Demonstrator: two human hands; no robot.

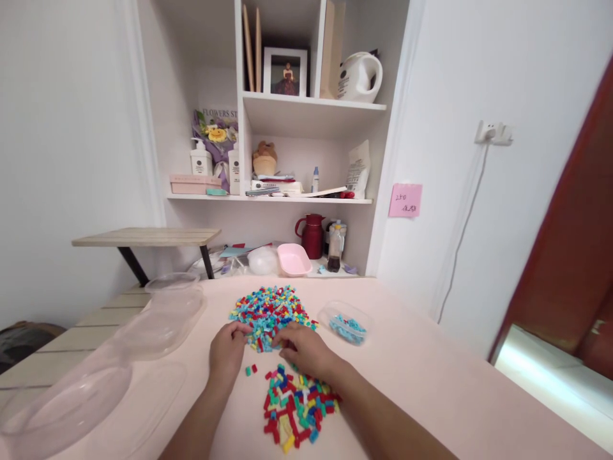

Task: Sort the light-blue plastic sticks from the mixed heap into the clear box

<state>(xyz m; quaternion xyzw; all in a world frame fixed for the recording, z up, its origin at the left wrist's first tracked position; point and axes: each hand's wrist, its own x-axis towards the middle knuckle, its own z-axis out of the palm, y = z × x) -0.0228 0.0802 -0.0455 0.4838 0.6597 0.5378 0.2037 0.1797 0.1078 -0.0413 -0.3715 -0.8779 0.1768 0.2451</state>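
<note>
Your hands at a heap of small coloured bricks

Your left hand (228, 350) and right hand (302, 349) rest palm-down at the near edge of the big brick pile (268, 309) on the pink tabletop (431, 383). A smaller pile (297, 406) lies between your forearms. A clear tub (348, 323) of blue pieces sits right; empty clear trays (158, 319) sit left.

Both hands (228, 349) (306, 348) forward, fingers curled down
</note>
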